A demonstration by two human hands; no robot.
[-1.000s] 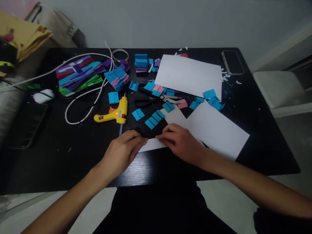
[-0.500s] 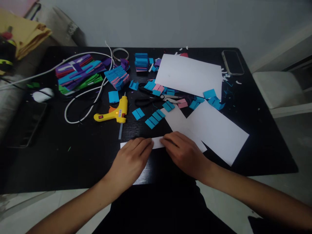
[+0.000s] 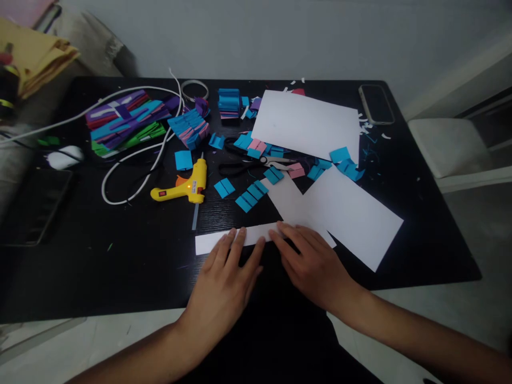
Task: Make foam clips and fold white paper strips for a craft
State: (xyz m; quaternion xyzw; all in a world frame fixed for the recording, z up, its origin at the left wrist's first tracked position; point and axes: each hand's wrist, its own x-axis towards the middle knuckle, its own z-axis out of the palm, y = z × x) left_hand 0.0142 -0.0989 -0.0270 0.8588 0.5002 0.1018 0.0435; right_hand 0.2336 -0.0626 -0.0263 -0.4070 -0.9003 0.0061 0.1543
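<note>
A narrow white paper strip lies flat on the black table near its front edge. My left hand rests on the strip with its fingers spread, the fingertips touching the paper. Beside it my right hand lies over the strip's right part, fingers stretched out and hiding that end. Just beyond the strip are a yellow hot glue gun and several folded blue paper pieces. White paper sheets lie to the right of my right hand, one partly under another.
Scissors sit among blue and pink paper pieces. Bundles of coloured strips, a looped white cable and a white mouse are at the left. Phones lie at far right and left. A larger white sheet covers the back.
My left hand has moved slightly toward me and its fingers have spread out. My right hand's fingers have straightened over the strip, and more of the strip's left end shows.
</note>
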